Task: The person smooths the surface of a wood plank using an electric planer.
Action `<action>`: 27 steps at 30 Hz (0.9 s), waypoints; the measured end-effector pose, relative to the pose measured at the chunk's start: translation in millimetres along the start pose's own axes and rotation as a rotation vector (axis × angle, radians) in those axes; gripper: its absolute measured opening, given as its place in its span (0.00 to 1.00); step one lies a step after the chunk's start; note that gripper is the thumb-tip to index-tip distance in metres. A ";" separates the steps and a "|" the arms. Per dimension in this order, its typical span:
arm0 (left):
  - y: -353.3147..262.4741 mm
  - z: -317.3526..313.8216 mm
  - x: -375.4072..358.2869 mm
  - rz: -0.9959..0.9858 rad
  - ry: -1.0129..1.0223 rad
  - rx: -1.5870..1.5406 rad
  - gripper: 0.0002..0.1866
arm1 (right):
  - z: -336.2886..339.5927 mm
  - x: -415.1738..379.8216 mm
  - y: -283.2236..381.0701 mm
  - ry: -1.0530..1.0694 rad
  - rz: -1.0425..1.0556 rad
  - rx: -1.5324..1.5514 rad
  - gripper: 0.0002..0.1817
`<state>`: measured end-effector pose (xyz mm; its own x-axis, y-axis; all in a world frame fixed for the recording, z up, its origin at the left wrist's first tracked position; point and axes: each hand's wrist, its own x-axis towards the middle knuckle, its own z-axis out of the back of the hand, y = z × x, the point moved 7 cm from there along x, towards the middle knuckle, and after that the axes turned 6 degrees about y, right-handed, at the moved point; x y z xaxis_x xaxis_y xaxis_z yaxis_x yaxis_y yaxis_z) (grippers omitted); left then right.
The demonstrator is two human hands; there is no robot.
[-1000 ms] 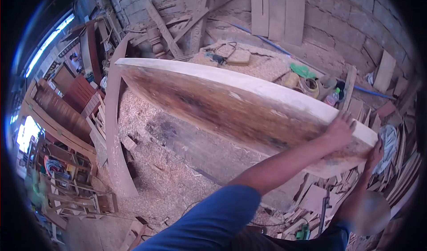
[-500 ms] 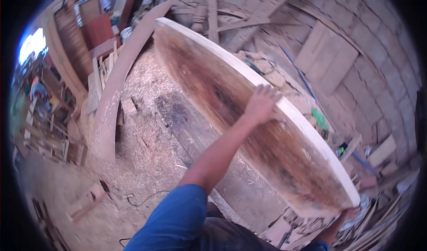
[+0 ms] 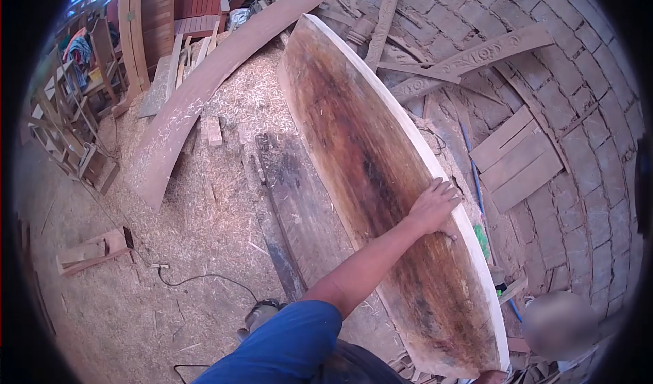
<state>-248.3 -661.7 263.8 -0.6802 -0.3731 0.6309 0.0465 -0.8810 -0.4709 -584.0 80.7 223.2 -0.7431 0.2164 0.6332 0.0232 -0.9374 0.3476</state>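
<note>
The left hand lies flat on the big wooden plank, with its fingers spread wide over the far pale edge. It presses and steadies the wood more than it grips it. The blue sleeve of that arm reaches up from the bottom of the view. The right hand is only a sliver at the very bottom, under the near end of the plank. It seems to hold that end up, but too little of it shows to be sure how its fingers are set.

A moment ago the plank lay across the view, with both hands close together at its near end. Now it points away from the person, long and tilted up on its edge, and the left hand has slid farther up along it. So the plank has been swung around, and the person has a wider hold on it.

Below the plank lies a dark old board on a floor thick with wood shavings. A long curved board lies to the left. A brick wall with leaning planks stands on the right.
</note>
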 end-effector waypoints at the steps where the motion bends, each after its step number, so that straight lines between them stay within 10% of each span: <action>1: 0.5 1.1 -1.9 -0.008 -0.013 -0.012 0.56 | -0.2 -0.1 4.8 0.004 0.003 0.001 0.29; 21: -4.7 9.8 4.3 -0.107 -0.078 0.074 0.53 | -17.9 -6.1 -86.4 -0.177 -0.025 0.060 0.32; 27: 16.9 27.1 16.8 -0.137 -0.005 0.140 0.38 | -22.9 -11.9 -108.0 -0.167 -0.226 0.023 0.31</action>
<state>-239.1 -690.8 283.1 -0.6834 -0.2477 0.6867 0.0550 -0.9555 -0.2898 -592.9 173.1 162.3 -0.6109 0.4626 0.6425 -0.1139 -0.8544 0.5069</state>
